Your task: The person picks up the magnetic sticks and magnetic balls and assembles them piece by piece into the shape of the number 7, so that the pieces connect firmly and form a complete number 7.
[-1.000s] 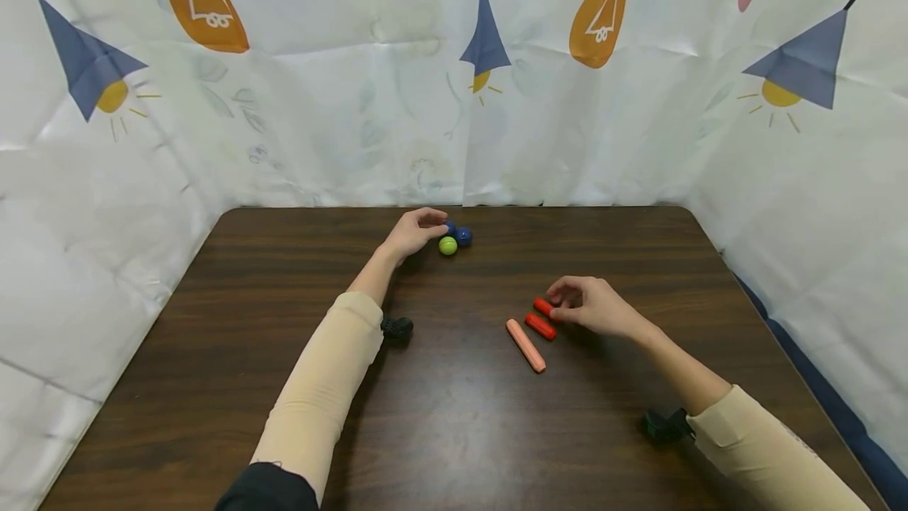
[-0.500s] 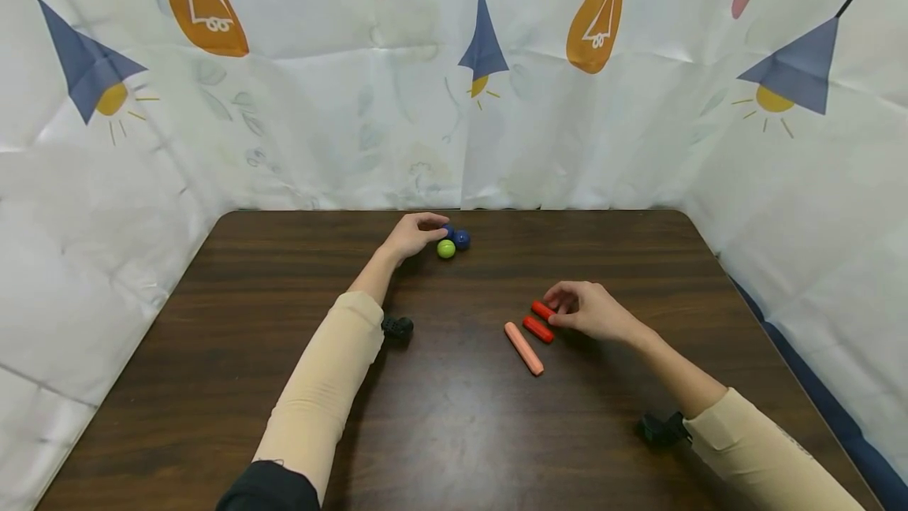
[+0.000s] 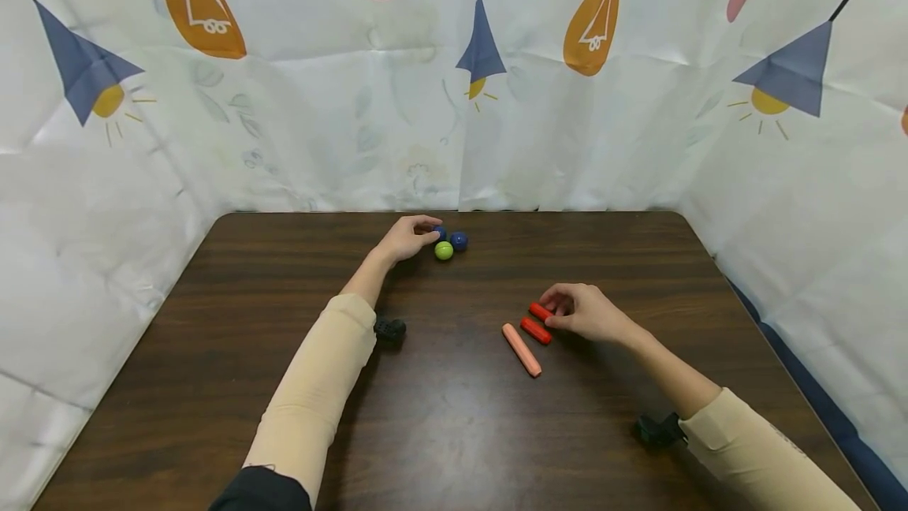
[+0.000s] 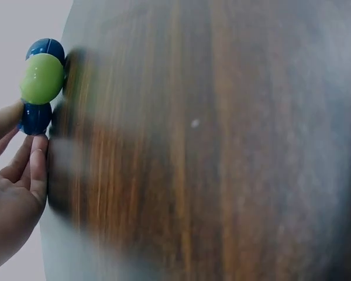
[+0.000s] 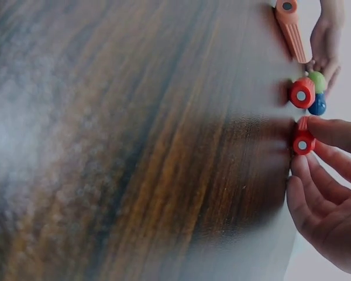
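- Surroundings: a dark table (image 3: 454, 432) adjoins a white curtain (image 3: 319, 140) printed with lamps and bulbs; black devices (image 3: 390, 330) sit at both cuffs.
- Left hand (image 3: 407, 237): near the far table edge, thumb and fingers pinch the left blue ball (image 3: 440, 233); the green ball (image 3: 444, 251) and right blue ball (image 3: 459, 240) crowd its free side.
- Right hand (image 3: 585, 311): thumb and fingers pinch the rear red rod (image 3: 540, 311), partly covering it. The front red rod (image 3: 535, 330) lies between this and the salmon rod (image 3: 521, 350).
- Materials: glossy, rounded balls; short red rods and a longer, slimmer salmon one; streaked wood grain.
- Left wrist view: the green ball partly hides both blue ones.
- Right wrist view: pale discs mark the red rods' ends, a dark disc the salmon rod's, and its sides are ridged, details unresolved in the head view.
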Motion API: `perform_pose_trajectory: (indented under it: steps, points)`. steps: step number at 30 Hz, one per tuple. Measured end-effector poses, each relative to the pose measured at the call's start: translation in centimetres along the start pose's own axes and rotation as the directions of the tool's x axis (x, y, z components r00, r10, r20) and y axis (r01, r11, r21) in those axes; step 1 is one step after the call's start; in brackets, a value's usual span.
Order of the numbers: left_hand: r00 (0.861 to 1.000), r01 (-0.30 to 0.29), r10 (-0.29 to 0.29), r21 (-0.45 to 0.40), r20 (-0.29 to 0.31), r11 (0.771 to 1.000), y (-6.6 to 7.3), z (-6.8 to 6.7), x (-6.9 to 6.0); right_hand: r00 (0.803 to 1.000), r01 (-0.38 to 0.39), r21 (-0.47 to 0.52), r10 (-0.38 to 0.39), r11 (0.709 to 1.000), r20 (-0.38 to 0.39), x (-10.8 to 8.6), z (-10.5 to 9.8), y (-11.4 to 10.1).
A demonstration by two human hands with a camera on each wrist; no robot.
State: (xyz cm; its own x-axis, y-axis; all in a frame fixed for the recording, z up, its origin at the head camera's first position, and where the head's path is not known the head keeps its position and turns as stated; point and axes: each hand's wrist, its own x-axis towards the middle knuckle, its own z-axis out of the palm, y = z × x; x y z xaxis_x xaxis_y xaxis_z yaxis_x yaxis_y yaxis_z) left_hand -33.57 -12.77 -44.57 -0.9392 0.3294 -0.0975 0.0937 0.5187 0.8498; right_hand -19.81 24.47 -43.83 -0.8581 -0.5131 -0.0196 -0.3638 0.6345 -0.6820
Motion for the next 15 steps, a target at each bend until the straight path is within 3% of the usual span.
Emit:
perform_pose_trajectory:
  steps: [15]
  points:
    - [0.998,0.025,-0.030,0.076,0.060,0.997,-0.6,-1.8,-1.7,1.000,-0.028,-0.041,0.028,0.999,0.003,-0.2,-0.2,0.4]
